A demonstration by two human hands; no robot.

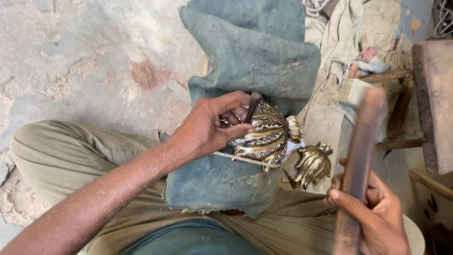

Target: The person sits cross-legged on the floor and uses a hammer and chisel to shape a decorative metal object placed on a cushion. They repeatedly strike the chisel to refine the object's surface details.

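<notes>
rough concrete floor (85,61) fills the upper left of the frame, a blue-grey cloth pad (250,61) at centre. left hand (212,127) clamps a punch (252,106) on the brass piece (269,134); right hand (373,212), lower right, grips a wooden mallet (361,141).

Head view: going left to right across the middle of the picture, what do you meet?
Bare stone floor → left hand holding a dark punch → ribbed brass piece on blue cloth → second, smaller brass piece → wooden mallet gripped by the right hand.
</notes>
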